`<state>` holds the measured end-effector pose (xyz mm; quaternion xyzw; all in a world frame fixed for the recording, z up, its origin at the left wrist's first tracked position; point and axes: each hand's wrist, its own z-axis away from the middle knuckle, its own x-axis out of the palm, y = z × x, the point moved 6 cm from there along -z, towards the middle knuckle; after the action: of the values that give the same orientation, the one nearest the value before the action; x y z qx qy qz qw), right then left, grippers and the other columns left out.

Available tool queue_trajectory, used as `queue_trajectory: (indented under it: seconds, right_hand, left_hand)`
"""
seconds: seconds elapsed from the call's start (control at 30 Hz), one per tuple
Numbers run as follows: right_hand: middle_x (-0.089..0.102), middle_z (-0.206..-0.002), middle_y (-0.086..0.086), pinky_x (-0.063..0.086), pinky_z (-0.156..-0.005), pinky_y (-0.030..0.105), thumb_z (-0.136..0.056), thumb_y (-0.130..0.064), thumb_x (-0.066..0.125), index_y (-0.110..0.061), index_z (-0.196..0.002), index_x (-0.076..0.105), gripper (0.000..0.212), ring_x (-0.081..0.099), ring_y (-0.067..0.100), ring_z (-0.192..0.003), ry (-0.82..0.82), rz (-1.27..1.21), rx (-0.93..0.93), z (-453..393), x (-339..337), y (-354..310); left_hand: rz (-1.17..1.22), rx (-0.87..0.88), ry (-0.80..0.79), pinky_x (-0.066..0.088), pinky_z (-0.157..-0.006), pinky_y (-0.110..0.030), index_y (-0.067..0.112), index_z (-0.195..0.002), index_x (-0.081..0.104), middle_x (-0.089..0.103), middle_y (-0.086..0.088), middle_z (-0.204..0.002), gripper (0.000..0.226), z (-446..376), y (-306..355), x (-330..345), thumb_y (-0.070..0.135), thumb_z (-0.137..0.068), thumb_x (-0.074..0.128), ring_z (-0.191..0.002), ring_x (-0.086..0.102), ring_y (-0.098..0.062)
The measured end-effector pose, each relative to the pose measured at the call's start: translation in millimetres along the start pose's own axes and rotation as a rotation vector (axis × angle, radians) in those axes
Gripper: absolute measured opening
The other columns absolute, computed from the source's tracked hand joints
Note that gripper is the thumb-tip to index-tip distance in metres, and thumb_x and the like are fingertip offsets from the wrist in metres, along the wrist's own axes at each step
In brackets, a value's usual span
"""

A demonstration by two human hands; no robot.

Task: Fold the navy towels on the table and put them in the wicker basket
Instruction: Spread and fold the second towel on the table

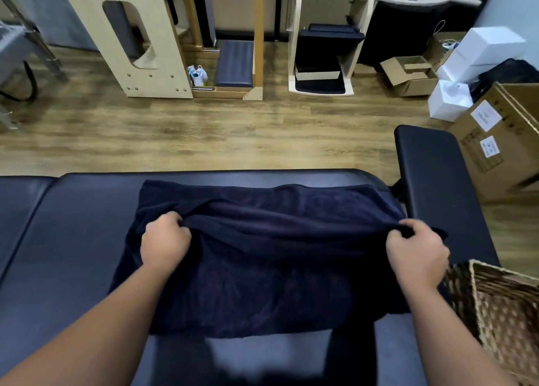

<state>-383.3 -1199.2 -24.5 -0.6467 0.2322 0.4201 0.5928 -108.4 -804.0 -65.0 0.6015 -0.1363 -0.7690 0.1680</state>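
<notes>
- The basket (504,307) is cut off by the frame's right and bottom edges; only its woven rim and part of its inside show, and what lies at its bottom cannot be made out.
- The near strip of the desk (73,239), just below the towel (262,269), is blurred with pale glare, so its surface there is hard to read.
- Fingertips of both hands are buried in cloth and hidden.
- The left hand (164,241) reaches forward on a bare forearm, knuckles up, fingers curled round a bunched fold at the towel's left side.
- The right hand (417,253) mirrors it at the towel's right side, fingers curled and gripping a fold, just beside the basket's rim.
- Between the two hands the gripped edge is lifted into a taut ridge across the towel.
- The towel is navy and plush, and lies crosswise on the dark padded desk, its far edge flat, its near part draped toward the person.
- A black padded panel (437,187) stands out beyond the towel's right end.
- Cardboard boxes (495,143) sit on the wood floor (204,129) beyond the towel, to the right.
</notes>
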Motion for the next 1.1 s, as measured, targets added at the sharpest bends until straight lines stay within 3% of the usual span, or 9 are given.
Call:
queue_trajectory:
  seconds: [0.07, 0.2, 0.27, 0.37, 0.53, 0.73, 0.83, 0.97, 1.1]
  right_hand:
    - [0.07, -0.111, 0.018, 0.049, -0.093, 0.046, -0.085, -0.019, 0.062, -0.024, -0.117, 0.072, 0.034, 0.059, 0.043, -0.109, 0.01, -0.049, 0.032, -22, -1, -20]
    - [0.07, -0.111, 0.008, 0.051, -0.096, 0.047, -0.083, -0.022, 0.056, -0.025, -0.126, 0.064, 0.043, 0.059, 0.037, -0.112, -0.029, -0.17, 0.028, -57, 15, -55]
    - [0.068, -0.11, 0.009, 0.052, -0.086, 0.042, -0.082, -0.023, 0.054, -0.025, -0.119, 0.063, 0.038, 0.059, 0.037, -0.105, -0.171, -0.049, 0.021, -64, 36, -65]
    - [0.064, -0.13, 0.013, 0.048, -0.095, 0.04, -0.083, -0.023, 0.057, -0.021, -0.13, 0.063, 0.047, 0.057, 0.037, -0.12, -0.393, 0.23, -0.088, -54, 74, -68]
    - [0.049, -0.136, 0.007, 0.046, -0.096, 0.047, -0.091, -0.033, 0.057, -0.022, -0.134, 0.055, 0.044, 0.043, 0.035, -0.122, -0.428, 0.533, -0.464, 8, 127, -92]
    - [0.046, -0.134, 0.005, 0.05, -0.092, 0.048, -0.089, -0.04, 0.066, -0.021, -0.14, 0.05, 0.057, 0.044, 0.031, -0.12, -0.491, 0.4, -0.918, 113, 174, -141]
    - [0.038, -0.149, 0.007, 0.049, -0.099, 0.054, -0.085, -0.037, 0.071, -0.024, -0.146, 0.044, 0.068, 0.037, 0.034, -0.135, -0.557, 0.387, -1.082, 158, 185, -142]
    - [0.018, -0.164, 0.002, 0.021, -0.114, 0.071, -0.099, -0.04, 0.052, -0.03, -0.151, 0.035, 0.055, 0.009, 0.034, -0.152, -0.717, 0.553, -1.145, 193, 209, -133]
    - [0.003, -0.167, 0.007, 0.01, -0.116, 0.069, -0.099, -0.051, 0.046, -0.032, -0.157, 0.017, 0.067, -0.004, 0.035, -0.153, -0.764, 0.597, -1.127, 222, 214, -143]
  left_hand:
    - [0.122, -0.03, 0.076, 0.044, -0.082, -0.036, 0.015, -0.125, 0.063, 0.068, -0.015, -0.119, 0.032, -17, 11, -13, 0.015, -0.093, 0.054, -0.107, 0.061, -0.036]
    - [0.266, 0.111, 0.031, 0.039, -0.109, -0.04, 0.016, -0.152, 0.036, 0.053, -0.007, -0.148, 0.067, -42, 40, -25, 0.025, -0.094, 0.067, -0.134, 0.05, -0.031]
    - [0.052, 0.205, -0.04, 0.041, -0.108, -0.04, 0.014, -0.141, 0.053, 0.056, -0.009, -0.142, 0.054, -49, 39, -15, 0.024, -0.091, 0.069, -0.13, 0.053, -0.031]
    - [-0.181, 0.22, -0.126, 0.047, -0.094, -0.041, 0.013, -0.118, 0.066, 0.058, -0.01, -0.13, 0.032, -44, 19, 0, 0.022, -0.087, 0.065, -0.117, 0.057, -0.033]
    - [-0.178, 0.026, -0.052, 0.041, -0.1, -0.059, 0.023, -0.149, 0.03, 0.028, -0.014, -0.153, 0.07, -24, -28, 3, 0.043, -0.092, 0.066, -0.139, 0.03, -0.037]
    - [-0.202, -0.197, 0.025, 0.043, -0.09, -0.054, 0.01, -0.114, 0.048, 0.054, -0.013, -0.123, 0.045, -6, -78, -15, 0.05, -0.096, 0.057, -0.118, 0.049, -0.035]
    - [-0.155, -0.216, -0.006, 0.044, -0.089, -0.047, 0.01, -0.104, 0.055, 0.055, -0.013, -0.113, 0.044, 1, -108, -18, 0.053, -0.095, 0.057, -0.113, 0.048, -0.035]
    - [0.009, -0.14, -0.042, 0.041, -0.085, -0.036, 0.02, -0.088, 0.053, 0.056, -0.005, -0.1, 0.026, 12, -136, -19, 0.041, -0.091, 0.067, -0.105, 0.052, -0.032]
    - [0.057, -0.214, -0.147, 0.044, -0.067, -0.035, 0.025, -0.091, 0.047, 0.06, 0.006, -0.087, 0.038, 30, -164, -24, 0.052, -0.083, 0.073, -0.086, 0.059, -0.022]
